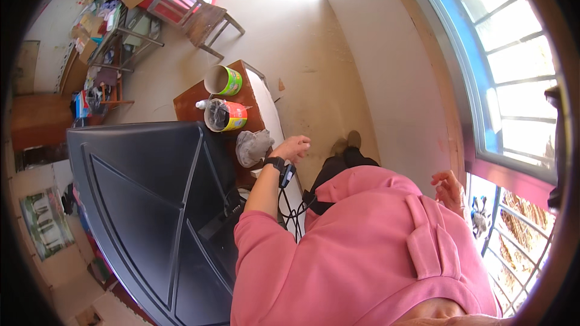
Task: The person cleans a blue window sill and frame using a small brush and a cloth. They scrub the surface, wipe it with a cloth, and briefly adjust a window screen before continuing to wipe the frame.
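Observation:
My left hand [294, 148] hangs in the air beside a cabinet-like brown table [192, 99], its fingers loosely curled and nothing visible in them. A black band [274, 162] is around that wrist, and a small dark device [287, 175] with a cable sits by it. Nearest to this hand is a crumpled grey plastic bag [250, 148] on the table. My right hand [448, 185] is raised near the window side, fingers bent and apart, holding nothing that I can see. To my left stands the large black back of a television [136, 199].
On the table stand an open green tub [233, 82] and a red-and-yellow tub [236, 117] with dark contents. A wooden chair [204, 22] is farther off, near a cluttered desk [102, 40]. Black cables [297, 217] hang by my waist. A barred window [521, 68] is at right.

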{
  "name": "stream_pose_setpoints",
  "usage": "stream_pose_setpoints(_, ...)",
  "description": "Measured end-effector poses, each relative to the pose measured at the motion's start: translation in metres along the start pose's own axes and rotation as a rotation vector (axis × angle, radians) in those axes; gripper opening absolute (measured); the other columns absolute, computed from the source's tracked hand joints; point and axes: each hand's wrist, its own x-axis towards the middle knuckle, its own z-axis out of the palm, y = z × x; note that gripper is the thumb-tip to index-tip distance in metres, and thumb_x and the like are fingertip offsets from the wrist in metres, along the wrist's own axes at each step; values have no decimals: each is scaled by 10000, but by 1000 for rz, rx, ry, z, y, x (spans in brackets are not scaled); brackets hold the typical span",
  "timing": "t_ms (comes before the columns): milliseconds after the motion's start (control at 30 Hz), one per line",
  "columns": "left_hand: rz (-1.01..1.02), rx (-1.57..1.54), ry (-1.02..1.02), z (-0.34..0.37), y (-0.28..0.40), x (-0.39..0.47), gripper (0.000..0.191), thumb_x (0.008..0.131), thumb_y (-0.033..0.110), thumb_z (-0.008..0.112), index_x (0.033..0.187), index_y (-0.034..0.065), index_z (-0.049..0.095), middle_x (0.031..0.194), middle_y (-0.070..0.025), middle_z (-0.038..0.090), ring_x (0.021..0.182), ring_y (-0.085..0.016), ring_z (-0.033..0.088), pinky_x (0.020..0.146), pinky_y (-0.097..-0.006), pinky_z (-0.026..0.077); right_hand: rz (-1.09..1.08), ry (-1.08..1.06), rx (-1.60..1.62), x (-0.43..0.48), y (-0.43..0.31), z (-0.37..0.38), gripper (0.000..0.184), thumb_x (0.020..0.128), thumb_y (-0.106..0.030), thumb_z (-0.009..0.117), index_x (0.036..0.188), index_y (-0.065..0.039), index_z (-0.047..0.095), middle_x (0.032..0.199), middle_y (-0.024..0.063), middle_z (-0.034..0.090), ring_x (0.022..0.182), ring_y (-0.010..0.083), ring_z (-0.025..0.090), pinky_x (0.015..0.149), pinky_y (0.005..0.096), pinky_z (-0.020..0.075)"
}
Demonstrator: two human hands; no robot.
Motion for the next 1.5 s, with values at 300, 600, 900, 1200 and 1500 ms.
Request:
stream_pose_setpoints(300, 421, -262, 1072, -129, -1, -77, 244, 998, 131, 503, 1156, 49, 668, 811, -77, 729, 558, -87, 631, 451, -207, 446, 17, -89, -88, 75, -37, 8, 267, 901, -69, 611, 1167, -39, 615, 1002, 60, 667, 710, 128, 541, 734, 299, 485)
stream_pose_setpoints(600, 38, 265, 1439, -385, -15, -54, 140, 887, 94, 659, 985, 66, 755, 901, -134, 755, 765, -224, 728, 727, -369, 589, 145, 14, -186, 159, -112, 52, 240, 907, -26, 587, 1145, -34, 622, 986, 48, 660, 725, 111, 536, 707, 286, 478)
stream_pose_setpoints(900, -498, 349, 1014, -481, -80, 41, 161, 865, 129, 689, 991, 79, 777, 1088, -208, 729, 1071, -379, 690, 922, -460, 563, 147, -49, -290, 285, -204, 125, 185, 960, -98, 591, 1131, -35, 625, 955, 61, 670, 723, 105, 553, 680, 257, 477)
stream_pose_setpoints(1200, -734, 32, 1091, -523, -200, 128, 254, 783, 105, 741, 1014, 1, 757, 1155, -259, 696, 1095, -399, 684, 922, -468, 573, 242, -80, -371, 358, -249, 169, 172, 972, -124, 599, 1116, -33, 624, 927, 49, 663, 722, 93, 554, 657, 255, 478)
stream_pose_setpoints(1500, -858, -225, 1090, -526, -210, 124, 329, 1013, 128, 386, 1196, -55, 590, 1226, -287, 660, 1140, -413, 656, 967, -503, 536, 242, -66, -386, 386, -266, 185, 171, 971, -119, 611, 1119, -38, 638, 905, 26, 658, 741, 90, 570, 647, 253, 476)
